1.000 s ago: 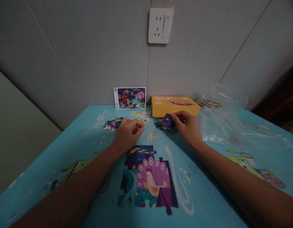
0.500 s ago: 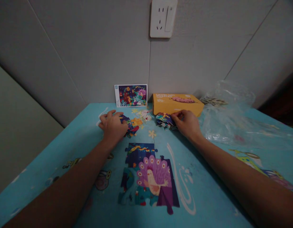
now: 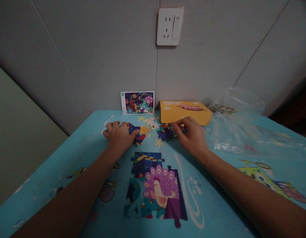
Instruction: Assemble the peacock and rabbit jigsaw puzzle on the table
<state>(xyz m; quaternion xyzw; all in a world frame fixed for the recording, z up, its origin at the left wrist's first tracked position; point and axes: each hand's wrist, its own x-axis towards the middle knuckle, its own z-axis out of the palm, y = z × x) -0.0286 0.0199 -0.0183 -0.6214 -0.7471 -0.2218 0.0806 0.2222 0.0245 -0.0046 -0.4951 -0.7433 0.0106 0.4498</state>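
Observation:
My left hand (image 3: 120, 136) rests over a small pile of puzzle pieces (image 3: 141, 136), its fingers bent but spread and the thumb touching the pile's near side. The left fingertips are partly hidden. To the right, my right hand (image 3: 193, 136) pinches at a dark blue puzzle piece (image 3: 165, 133) at the front of a second pile, just before the yellow box. Its fingers cover part of that pile. Nearer to me lies a joined section of puzzle (image 3: 160, 188) showing a purple peacock, with a dark blue strip along its top left.
A picture card (image 3: 139, 103) leans on the wall beside the yellow box (image 3: 185, 112). Clear plastic bags (image 3: 237, 132), one with more pieces inside, lie at the right. A cartoon-print blue cloth (image 3: 93, 211) covers the table. A socket (image 3: 170, 26) is on the wall.
At the right pile, a dark blue piece now lies farther left and lower, and my right hand has shifted slightly left. My left hand stays on its pile. The view has tilted up slightly.

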